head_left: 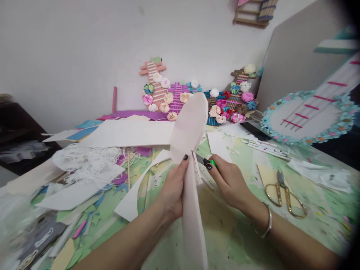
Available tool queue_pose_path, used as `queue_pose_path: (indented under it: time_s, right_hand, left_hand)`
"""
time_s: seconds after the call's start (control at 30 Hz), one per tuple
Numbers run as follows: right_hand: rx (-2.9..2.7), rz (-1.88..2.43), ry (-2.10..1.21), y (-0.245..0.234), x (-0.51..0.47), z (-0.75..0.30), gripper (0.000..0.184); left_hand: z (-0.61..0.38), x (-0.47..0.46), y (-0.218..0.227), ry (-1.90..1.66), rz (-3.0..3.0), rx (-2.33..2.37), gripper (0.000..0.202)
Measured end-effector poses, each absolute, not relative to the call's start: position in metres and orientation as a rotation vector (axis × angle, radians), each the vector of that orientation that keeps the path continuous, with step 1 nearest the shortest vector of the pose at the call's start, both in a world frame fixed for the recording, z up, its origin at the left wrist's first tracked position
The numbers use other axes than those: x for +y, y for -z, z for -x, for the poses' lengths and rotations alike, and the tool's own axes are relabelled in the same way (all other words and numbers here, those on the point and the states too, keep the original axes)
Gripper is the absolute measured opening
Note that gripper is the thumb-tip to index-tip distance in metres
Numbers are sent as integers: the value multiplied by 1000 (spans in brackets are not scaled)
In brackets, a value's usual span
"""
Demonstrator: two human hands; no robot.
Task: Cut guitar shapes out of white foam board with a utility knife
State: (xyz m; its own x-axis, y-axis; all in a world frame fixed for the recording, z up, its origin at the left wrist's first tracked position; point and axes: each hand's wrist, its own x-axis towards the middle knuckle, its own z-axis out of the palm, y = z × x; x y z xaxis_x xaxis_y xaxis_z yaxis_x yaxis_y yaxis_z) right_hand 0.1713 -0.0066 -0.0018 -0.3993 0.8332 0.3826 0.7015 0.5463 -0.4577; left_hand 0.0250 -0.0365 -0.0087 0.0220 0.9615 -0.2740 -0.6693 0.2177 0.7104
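Observation:
My left hand (176,187) grips a long white foam board piece (189,123) around its narrow middle, thumb on the near face. The piece stands on edge, with a rounded, wider end at the top and a strip reaching down toward me. In my right hand (229,180) is a utility knife (206,161) with a green part showing. Its blade meets the right-hand edge of the foam board just above my left thumb. Thin white shavings (198,172) hang beside that cut edge.
Gold-handled scissors (284,193) lie at the right, near a dark phone (254,131). White string (87,161) and paper scraps cover the left side. Several flower-decorated instrument models (177,95) lean on the back wall. A larger blue-trimmed one (306,116) stands at the right.

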Motion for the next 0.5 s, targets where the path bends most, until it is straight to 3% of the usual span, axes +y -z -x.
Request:
queue_pose_path:
  time_s: [0.3,0.5]
  right_hand:
    - [-2222,1167,-302,2,-4,-172,31]
    - [-2281,1057,-385,-1,-7,-174,30]
  left_hand:
    - [-22,-35,9,-1295,-492,865,37]
    - [-17,-31,5,-1380,-497,890,31]
